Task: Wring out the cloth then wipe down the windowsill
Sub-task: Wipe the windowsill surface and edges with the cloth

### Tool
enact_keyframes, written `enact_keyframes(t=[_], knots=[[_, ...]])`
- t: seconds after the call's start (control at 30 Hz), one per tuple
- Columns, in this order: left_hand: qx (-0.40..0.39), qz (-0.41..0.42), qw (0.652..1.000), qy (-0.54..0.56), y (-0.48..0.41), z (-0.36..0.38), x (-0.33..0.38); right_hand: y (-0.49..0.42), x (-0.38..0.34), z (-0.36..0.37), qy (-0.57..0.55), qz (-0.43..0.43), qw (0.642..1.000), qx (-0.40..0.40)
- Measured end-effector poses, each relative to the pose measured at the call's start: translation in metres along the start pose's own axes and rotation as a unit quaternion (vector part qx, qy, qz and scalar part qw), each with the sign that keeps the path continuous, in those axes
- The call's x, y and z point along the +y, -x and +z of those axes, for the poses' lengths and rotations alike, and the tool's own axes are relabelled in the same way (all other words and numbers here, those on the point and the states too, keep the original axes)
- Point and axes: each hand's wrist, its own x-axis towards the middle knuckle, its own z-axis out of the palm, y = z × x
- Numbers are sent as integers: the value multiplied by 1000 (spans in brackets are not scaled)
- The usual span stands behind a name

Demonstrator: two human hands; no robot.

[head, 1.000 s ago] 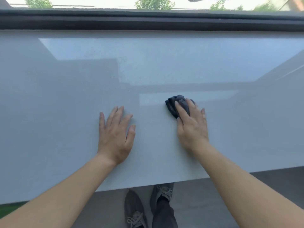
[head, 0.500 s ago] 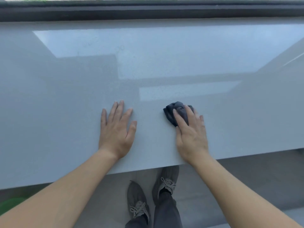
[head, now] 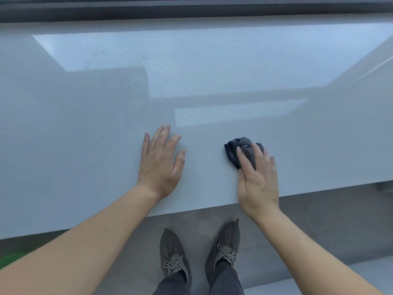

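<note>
A wide, glossy pale grey windowsill (head: 89,128) fills most of the view. A small, bunched dark grey cloth (head: 234,149) lies on it, near the front edge and right of centre. My right hand (head: 258,177) lies flat on the cloth with straight fingers pressing it onto the sill; the near part of the cloth is hidden under my fingers. My left hand (head: 160,165) rests flat on the bare sill to the left of the cloth, fingers spread, holding nothing.
The dark window frame (head: 191,9) runs along the back of the sill. The sill's front edge (head: 191,210) drops to a grey floor where my two grey shoes (head: 176,252) stand. Something green (head: 10,259) shows at the lower left.
My right hand has drawn the cloth back toward the sill's front edge. My left hand stays flat in about the same place. My head has tilted down, so the window glass is out of view.
</note>
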Motion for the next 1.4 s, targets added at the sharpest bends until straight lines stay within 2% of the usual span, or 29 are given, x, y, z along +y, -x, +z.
enact_keyframes(t=[0.03, 0.13, 0.2, 0.23, 0.3, 0.4, 0.43, 0.47, 0.53, 0.6, 0.67, 0.73, 0.83, 0.87, 0.9, 1.03, 1.1, 1.17, 1.23, 1.3, 1.33, 1.4], knots=[[1, 1, 1000, 1, -5, 3, 5, 7, -6, 3, 2, -18, 1000, -2], [0, -1, 1000, 3, -26, 15, 24, 30, -8, 6, 14, -158, 986, -57], [-4, -7, 1000, -6, -39, 24, 36, 19, 15, -5, 30, -236, 967, -91], [-11, -14, 1000, -16, -44, 28, 41, 9, 29, -10, 39, -246, 964, -93], [-31, -34, 997, -59, -52, 36, 48, -20, 57, -18, 44, -174, 982, -51], [-45, -52, 989, -128, -53, 44, 51, -62, 72, -27, 8, 45, 999, 1], [-49, -54, 988, -134, -53, 44, 51, -65, 66, -25, 7, 68, 998, 4], [-53, -54, 988, -136, -52, 44, 51, -63, 57, -23, 12, 42, 999, -2], [-54, -56, 988, -135, -53, 43, 53, -45, 43, -14, 20, -97, 994, -37], [-48, -58, 988, -134, -53, 42, 53, -32, 43, -14, 34, -214, 973, -84], [-49, -59, 988, -135, -54, 42, 54, -54, 60, -20, 45, -260, 959, -103], [-50, -60, 988, -137, -54, 42, 54, -93, 78, -26, 51, -203, 975, -79], [-47, -63, 987, -138, -54, 43, 56, -149, 79, -30, 6, 3, 999, -32], [-47, -64, 987, -139, -54, 44, 56, -153, 68, -26, 4, 30, 999, -21], [-47, -65, 987, -141, -54, 44, 57, -149, 55, -22, 9, 14, 1000, -23], [-45, -69, 987, -139, -56, 42, 58, -120, 37, -11, 21, -206, 974, -94], [-39, -71, 988, -130, -57, 42, 58, -141, 53, -16, 39, -240, 964, -108], [-23, -73, 989, -129, -59, 41, 59, -176, 66, -20, 53, -200, 974, -90], [-4, -76, 988, -135, -66, 37, 61, -212, 67, -25, 29, -82, 995, -57], [20, -77, 988, -133, -82, 33, 57, -228, 51, -21, 14, 11, 999, -35], [30, -72, 989, -126, -93, 30, 54, -226, 41, -18, 14, 13, 999, -31], [42, -64, 991, -107, -121, 27, 48, -208, 27, -9, 8, -81, 996, -46]])
